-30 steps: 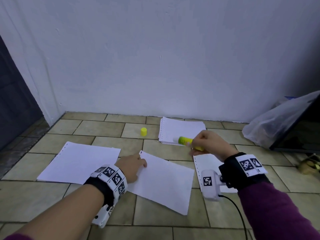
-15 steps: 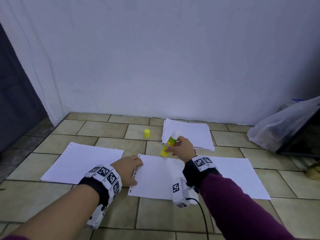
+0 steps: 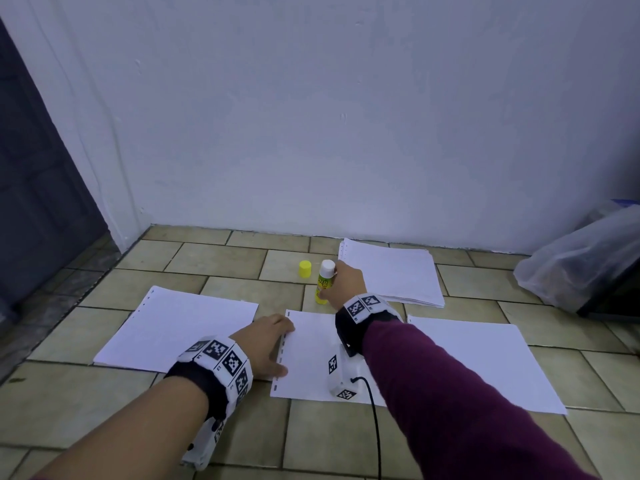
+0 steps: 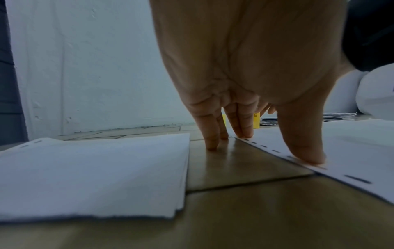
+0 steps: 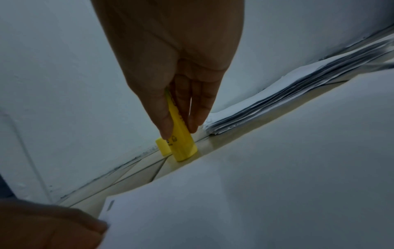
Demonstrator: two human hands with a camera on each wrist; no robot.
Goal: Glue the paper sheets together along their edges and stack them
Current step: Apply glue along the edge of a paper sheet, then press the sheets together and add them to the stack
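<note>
Right now the glue stick (image 3: 325, 282) stands upright on the floor tile, long axis vertical, white end up, just past the far edge of the middle sheet (image 3: 311, 355). The right hand (image 3: 346, 284) pinches its barrel from the 3 o'clock side, fingers (image 5: 198, 107) pointing down along it. Its yellow cap (image 3: 305, 269) sits at 10 o'clock, just beside. The left hand (image 3: 266, 348) lies at 7 o'clock, fingers straight, thumb (image 4: 307, 148) pressing the sheet's punched edge flat. The paper stack (image 3: 394, 271) lies at 3 o'clock.
</note>
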